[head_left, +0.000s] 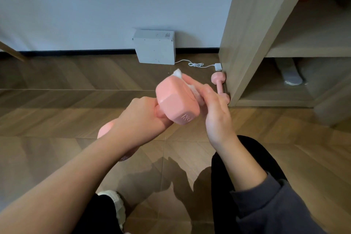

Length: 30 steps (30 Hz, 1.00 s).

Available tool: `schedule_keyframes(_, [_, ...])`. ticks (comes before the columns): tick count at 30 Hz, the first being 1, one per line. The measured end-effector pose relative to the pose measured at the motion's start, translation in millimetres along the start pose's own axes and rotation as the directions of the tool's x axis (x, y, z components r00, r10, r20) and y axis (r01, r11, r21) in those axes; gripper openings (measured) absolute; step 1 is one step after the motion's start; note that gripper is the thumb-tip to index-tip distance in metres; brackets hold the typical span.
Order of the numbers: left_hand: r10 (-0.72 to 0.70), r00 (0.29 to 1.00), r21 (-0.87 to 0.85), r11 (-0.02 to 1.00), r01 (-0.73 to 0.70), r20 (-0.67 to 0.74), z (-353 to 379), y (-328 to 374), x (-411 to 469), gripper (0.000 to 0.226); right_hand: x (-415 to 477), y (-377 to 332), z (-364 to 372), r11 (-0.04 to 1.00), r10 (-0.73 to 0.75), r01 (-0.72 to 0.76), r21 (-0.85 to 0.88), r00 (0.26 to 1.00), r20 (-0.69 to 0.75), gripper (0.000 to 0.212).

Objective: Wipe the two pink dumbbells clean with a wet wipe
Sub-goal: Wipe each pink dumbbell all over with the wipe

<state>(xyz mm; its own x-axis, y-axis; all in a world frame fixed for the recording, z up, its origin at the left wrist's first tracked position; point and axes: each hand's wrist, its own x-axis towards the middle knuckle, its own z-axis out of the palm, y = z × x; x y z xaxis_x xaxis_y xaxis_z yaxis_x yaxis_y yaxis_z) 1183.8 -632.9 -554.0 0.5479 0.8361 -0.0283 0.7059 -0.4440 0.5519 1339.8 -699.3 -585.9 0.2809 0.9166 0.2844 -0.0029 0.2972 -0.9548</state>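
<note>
From the head view, the person crouches over a wooden herringbone floor [57, 110], both forearms reaching forward. The left hand [140, 118] has its grip wrapped tight around the handle of one pink dumbbell [176, 100], holding it up off the floor and tilted, so that one hexagonal head points up and away. The other head shows partly below the left wrist.

The right hand [212, 108] comes in from the right against the far side of the raised head. Its grip pinches a white wet wipe [178, 73], bunched between the long fingers and pressed onto the pink surface. A tuft of the wipe sticks out past the fingertips at the top edge of the head, and another bit shows between the fingers. A dark grey sleeve [275, 205] is pushed up on that forearm.

The second dumbbell [220, 86] lies on the floor behind the right hand, right against the foot of a light wooden shelf unit [247, 34]; the hand partly hides its near head.

Further back, a grey box [154, 47] stands on the floor against the pale wall [95, 5]. A white cable [195, 64] runs from it to a small white adapter [218, 66] beside the shelf unit. A grey slipper-like thing [290, 74] lies in the lowest compartment. Dark trousers and a pale shoe [114, 201] show at the bottom.
</note>
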Motion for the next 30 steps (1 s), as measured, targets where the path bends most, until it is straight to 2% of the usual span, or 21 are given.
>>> schedule_keyframes(3, [-0.005,0.998,0.132,0.991,-0.003,0.061,3,0,0,0.034,-4,-6,2,0.992,-0.102,0.104,-0.074,0.994,0.03,0.041])
schedule_keyframes(5, [-0.049,0.997,0.147,0.988,0.041,0.052,3,-1,2,0.034,-8,-8,2,0.965,-0.196,0.203,-0.166,0.979,0.06,0.041])
schedule_keyframes(7, [-0.105,0.994,0.098,0.99,0.102,0.019,2,-2,4,0.033,-14,-8,3,0.95,-0.239,0.246,-0.193,0.969,0.058,0.042])
schedule_keyframes(9, [-0.196,0.981,-0.052,0.979,0.196,0.002,0,-4,6,0.029,-19,-3,1,0.939,-0.266,0.26,-0.225,0.964,0.007,0.04])
schedule_keyframes(11, [-0.251,0.968,-0.185,0.952,0.244,-0.015,-2,-6,7,0.027,-18,3,-2,0.943,-0.215,0.203,-0.263,0.976,-0.019,0.039])
schedule_keyframes(12, [-0.239,0.971,-0.183,0.956,0.231,-0.023,-2,-7,6,0.028,-15,4,-3,0.945,-0.185,0.174,-0.278,0.983,-0.013,0.039])
schedule_keyframes(17, [-0.062,0.998,0.077,0.995,0.061,0.016,-1,-4,4,0.035,-1,-3,3,0.964,-0.099,0.108,-0.243,0.994,0.052,0.042])
schedule_keyframes(21, [-0.149,0.985,0.183,0.974,0.132,0.082,1,-7,6,0.026,-5,-9,5,0.943,-0.201,0.216,-0.253,0.976,0.085,0.037])
schedule_keyframes(24, [-0.177,0.981,0.246,0.957,0.153,0.077,-1,-10,5,0.024,-9,-5,-2,0.946,-0.21,0.223,-0.234,0.974,0.08,0.03])
schedule_keyframes(28, [-0.164,0.98,0.318,0.94,0.121,0.111,-3,-12,1,0.022,-7,0,-7,0.904,-0.215,0.284,-0.321,0.949,0.232,0.036])
schedule_keyframes(30, [-0.12,0.985,0.397,0.916,0.062,0.123,-4,-12,-2,0.019,-2,2,-9,0.905,-0.14,0.241,-0.352,0.947,0.289,0.038])
